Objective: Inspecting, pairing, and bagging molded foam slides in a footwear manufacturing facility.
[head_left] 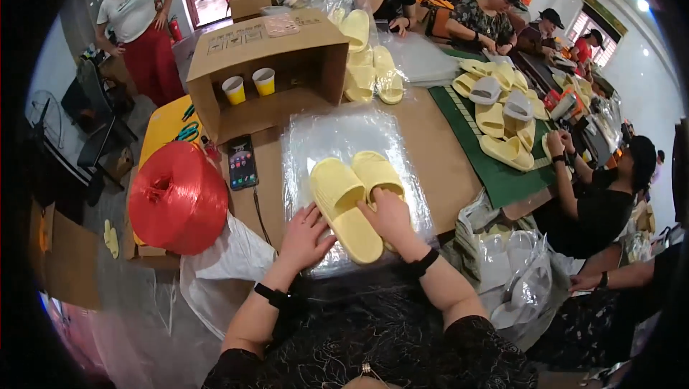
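Observation:
A pair of pale yellow slide slippers lies side by side in front of me, on a stack of clear plastic bags [298, 148]. My left hand [304, 240] rests at the outer edge of the left slipper [357, 235], fingers apart and thumb toward its heel. On the other side, my right hand [391, 218] has its fingers tucked into the opening of the right slipper [375, 166], and its thumb reaches over to the left one. That hand hides most of the right slipper's heel end.
Beyond the bags stands an open cardboard box [269, 43] holding two paper cups. A phone [242, 162], a red twine roll [177, 197] and scissors [187, 131] sit left. Rightward, slippers cover a green mat [470, 166]; several people work there. A bag of wrapped slippers [513, 274] is close by.

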Demonstrator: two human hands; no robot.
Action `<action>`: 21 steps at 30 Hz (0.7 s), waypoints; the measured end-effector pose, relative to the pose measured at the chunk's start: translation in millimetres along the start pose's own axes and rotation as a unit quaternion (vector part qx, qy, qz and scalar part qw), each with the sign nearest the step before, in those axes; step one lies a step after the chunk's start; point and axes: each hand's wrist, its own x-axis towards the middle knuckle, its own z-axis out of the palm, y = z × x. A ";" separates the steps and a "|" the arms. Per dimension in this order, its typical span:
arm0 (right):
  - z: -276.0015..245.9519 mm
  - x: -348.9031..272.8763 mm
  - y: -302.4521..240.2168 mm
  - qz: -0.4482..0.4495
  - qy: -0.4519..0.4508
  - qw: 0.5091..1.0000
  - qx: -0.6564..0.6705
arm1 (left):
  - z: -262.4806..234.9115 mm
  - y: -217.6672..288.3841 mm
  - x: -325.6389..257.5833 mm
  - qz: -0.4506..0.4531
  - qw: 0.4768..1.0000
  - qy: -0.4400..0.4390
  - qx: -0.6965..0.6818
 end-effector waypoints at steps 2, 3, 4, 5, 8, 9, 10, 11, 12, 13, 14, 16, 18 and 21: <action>-1.7 1.8 13.5 0.018 0.008 1.000 0.010 | 2.1 -2.3 -1.1 0.005 1.000 0.002 -0.006; -2.5 3.2 23.9 0.018 0.034 0.999 -0.005 | 2.2 -3.6 -2.5 0.005 1.000 0.007 -0.015; 0.7 3.2 39.8 0.037 0.071 0.997 -0.014 | 1.5 -1.3 -1.7 -0.007 1.000 0.000 -0.024; 3.2 2.7 56.4 0.056 0.108 0.992 -0.024 | -0.2 -0.5 0.6 -0.003 1.000 -0.002 -0.023; -8.5 -0.6 90.8 0.136 0.117 0.983 -0.020 | -10.6 1.5 0.8 -0.010 0.999 -0.030 -0.036; -14.4 -2.7 100.9 0.180 0.095 0.979 -0.026 | -14.5 2.5 3.0 -0.001 0.998 -0.054 -0.021; -18.3 -7.5 111.1 0.179 0.121 0.976 -0.031 | -16.6 3.3 4.6 0.008 0.997 -0.077 -0.006; -20.3 -14.3 119.3 0.178 0.146 0.973 -0.036 | -16.1 3.1 4.5 0.007 0.997 -0.076 -0.006; -23.8 -19.9 123.0 0.174 0.145 0.973 -0.035 | -14.6 2.5 4.5 0.005 0.996 -0.091 0.004; -29.8 -25.8 123.2 0.197 0.153 0.968 -0.027 | -12.4 1.6 4.3 0.002 0.994 -0.106 0.013; -35.2 -30.9 122.5 0.220 0.161 0.962 -0.019 | -10.3 0.4 4.4 -0.004 0.995 -0.103 0.013; -47.8 -46.8 117.5 0.216 0.194 0.956 0.041 | -7.5 2.5 4.2 0.004 0.992 -0.111 0.059; -62.4 -58.6 112.6 0.207 0.244 0.937 0.142 | -11.4 9.4 11.6 -0.004 0.990 -0.122 0.072; -83.5 -74.0 96.1 0.190 0.259 0.935 0.149 | -24.3 20.1 25.5 0.016 0.988 -0.122 0.097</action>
